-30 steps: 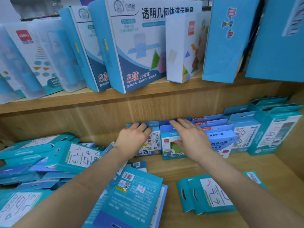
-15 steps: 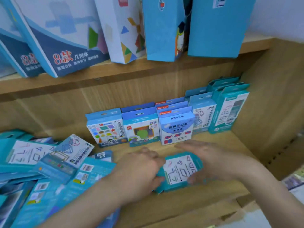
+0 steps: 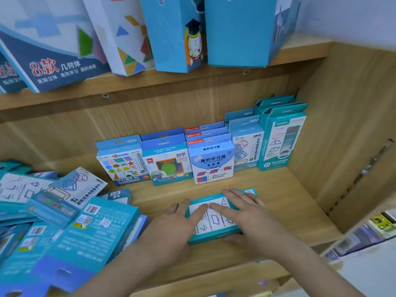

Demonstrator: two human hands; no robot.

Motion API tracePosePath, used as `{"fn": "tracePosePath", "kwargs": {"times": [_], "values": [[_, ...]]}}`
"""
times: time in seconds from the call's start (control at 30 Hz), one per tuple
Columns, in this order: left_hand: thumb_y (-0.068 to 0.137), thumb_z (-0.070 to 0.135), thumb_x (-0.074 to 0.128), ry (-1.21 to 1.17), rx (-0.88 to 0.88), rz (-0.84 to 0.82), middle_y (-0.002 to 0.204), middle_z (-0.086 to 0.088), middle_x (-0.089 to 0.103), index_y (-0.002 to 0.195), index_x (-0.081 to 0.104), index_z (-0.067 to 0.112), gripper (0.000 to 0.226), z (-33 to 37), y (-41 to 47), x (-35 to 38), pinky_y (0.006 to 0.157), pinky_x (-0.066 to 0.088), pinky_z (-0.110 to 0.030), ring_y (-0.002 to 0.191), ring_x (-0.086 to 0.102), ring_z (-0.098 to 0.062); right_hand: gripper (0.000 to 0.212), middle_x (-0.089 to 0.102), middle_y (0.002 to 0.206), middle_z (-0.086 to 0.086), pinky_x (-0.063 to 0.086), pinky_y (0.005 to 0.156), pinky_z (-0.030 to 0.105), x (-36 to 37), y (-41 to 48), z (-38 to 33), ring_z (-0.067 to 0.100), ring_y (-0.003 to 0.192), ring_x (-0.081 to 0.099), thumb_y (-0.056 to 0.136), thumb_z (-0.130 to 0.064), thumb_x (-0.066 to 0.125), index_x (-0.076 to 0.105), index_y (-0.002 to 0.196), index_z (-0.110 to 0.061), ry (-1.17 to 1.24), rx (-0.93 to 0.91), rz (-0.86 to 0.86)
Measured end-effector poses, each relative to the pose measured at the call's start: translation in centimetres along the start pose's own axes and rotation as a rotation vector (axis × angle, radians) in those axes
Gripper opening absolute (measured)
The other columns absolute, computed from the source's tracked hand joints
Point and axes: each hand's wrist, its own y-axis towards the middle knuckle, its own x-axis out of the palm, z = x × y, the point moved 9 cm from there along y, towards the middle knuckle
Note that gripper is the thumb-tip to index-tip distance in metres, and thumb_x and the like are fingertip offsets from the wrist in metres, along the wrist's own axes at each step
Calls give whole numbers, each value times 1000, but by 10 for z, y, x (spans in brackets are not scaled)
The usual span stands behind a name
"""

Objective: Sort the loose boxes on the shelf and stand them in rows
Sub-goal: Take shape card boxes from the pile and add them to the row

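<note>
I see the wooden shelf [image 3: 278, 211] with big blue boxes [image 3: 235, 31] on the board above it, a loose pile [image 3: 70, 228] of teal boxes sprawling over its left side, and a row of standing boxes [image 3: 211, 161] along the back wall towards the right. In front of that row, near the shelf's front edge, one teal box [image 3: 214, 221] lies flat, face up. The left hand [image 3: 171, 228] rests straight, close-set fingers on its left end, while the right hand [image 3: 250, 219] holds it with fingers a little spread over the top and the thumb against the near edge.
</note>
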Motion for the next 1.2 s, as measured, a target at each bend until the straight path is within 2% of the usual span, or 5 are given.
{"fn": "tracePosePath", "kwargs": {"times": [0.3,0.4,0.67,0.97,1.2], "values": [[83,5,62,-296,169,832,121,16,62,125,57,30,49,-12,-50,-90,93,46,-21,109,58,-7,36,69,111,-8,53,82,35,-74,-15,2,18,98,66,81,-22,61,61,116,-26,5,-44,369],[82,5,70,-843,-2,1122,119,25,58,124,52,38,56,-41,-67,-99,91,45,-16,109,56,-1,28,70,101,-7,53,74,27,-98,-27,15,16,88,66,84,-19,59,61,112,-22,200,30,583],[81,31,64,-1754,-68,743,91,-6,75,106,66,16,30,14,-48,-43,65,55,-28,78,69,-15,35,75,88,8,59,59,35,-89,-36,21,25,75,72,73,-16,62,64,108,-22,1543,260,437],[68,19,66,-1893,-53,680,82,-18,73,102,65,6,37,27,-35,-39,55,56,-28,66,68,-19,34,75,87,8,58,54,30,-77,-45,9,23,73,73,84,-9,60,61,115,-23,1532,350,436],[76,16,78,-1679,-61,694,80,-4,75,101,61,19,30,47,-26,-38,68,57,-35,69,70,-19,49,58,97,-19,50,72,31,-98,-69,12,1,92,56,79,-50,62,42,124,-55,592,365,540]]}}
